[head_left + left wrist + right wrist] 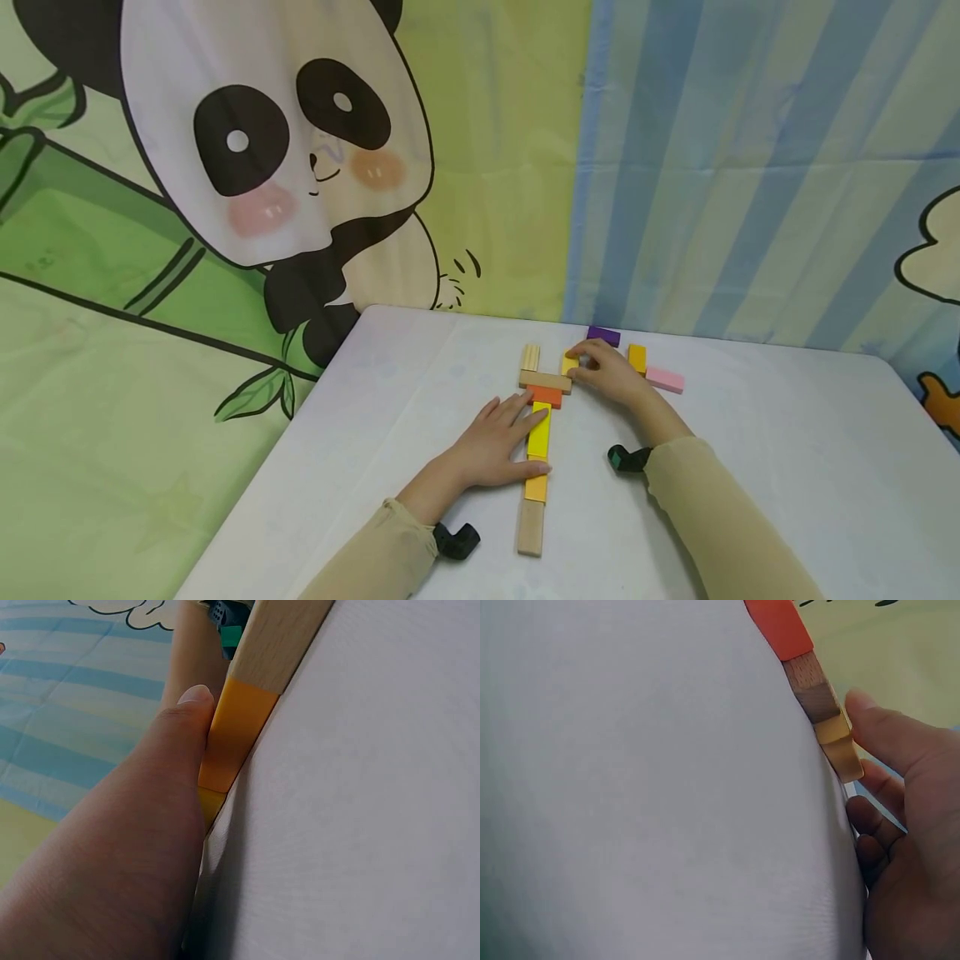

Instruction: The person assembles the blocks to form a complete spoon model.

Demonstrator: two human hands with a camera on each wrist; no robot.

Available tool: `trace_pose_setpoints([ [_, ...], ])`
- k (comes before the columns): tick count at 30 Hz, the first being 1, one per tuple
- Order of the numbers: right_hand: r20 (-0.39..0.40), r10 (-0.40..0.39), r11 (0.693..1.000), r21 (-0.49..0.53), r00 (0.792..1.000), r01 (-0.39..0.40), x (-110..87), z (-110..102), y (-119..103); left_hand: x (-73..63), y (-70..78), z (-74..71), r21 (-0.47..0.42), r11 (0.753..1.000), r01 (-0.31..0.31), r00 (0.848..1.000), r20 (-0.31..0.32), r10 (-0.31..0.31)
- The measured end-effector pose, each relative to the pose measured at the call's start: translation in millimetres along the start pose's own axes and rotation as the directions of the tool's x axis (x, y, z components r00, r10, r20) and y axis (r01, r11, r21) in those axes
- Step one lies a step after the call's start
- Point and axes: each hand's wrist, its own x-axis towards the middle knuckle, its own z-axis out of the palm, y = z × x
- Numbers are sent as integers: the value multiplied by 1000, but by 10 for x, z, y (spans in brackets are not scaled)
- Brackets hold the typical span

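Note:
Flat blocks form a line on the white table: a bare wood block, an amber block, a bright yellow block and a red-orange block. A wooden crosspiece lies across the line's far end. My left hand rests over the line with spread fingers, fingertips on the red-orange and yellow blocks, thumb on the amber one. Thumb and fingers of my right hand pinch a golden yellow block at the crosspiece's right end. In the right wrist view, the thumb lies along this golden block.
A pale ridged piece stands off the crosspiece's far left side. Beyond my right hand lie a purple block, another amber block and a pink block. A printed panda curtain hangs behind the table.

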Motion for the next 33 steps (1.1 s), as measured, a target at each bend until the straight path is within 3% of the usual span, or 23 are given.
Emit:
trace_pose_setpoints([
  [16, -24, 6, 999, 34, 1000, -6, -59, 10, -66, 5, 8, -7, -4, 1000, -1, 1000, -8, 1],
  [22, -12, 54, 998, 26, 998, -54, -238, 7, -180, -1, 12, 6, 0, 1000, 5, 1000, -7, -5],
  [27, 2, 43, 999, 0, 999, -43, -419, 63, -279, -7, 8, 13, -4, 1000, 7, 1000, -7, -7],
  [33, -71, 4, 1000, -14, 997, -5, -540, 200, -243, -2, 1, 7, 8, 1000, 0, 1000, -12, 0],
])
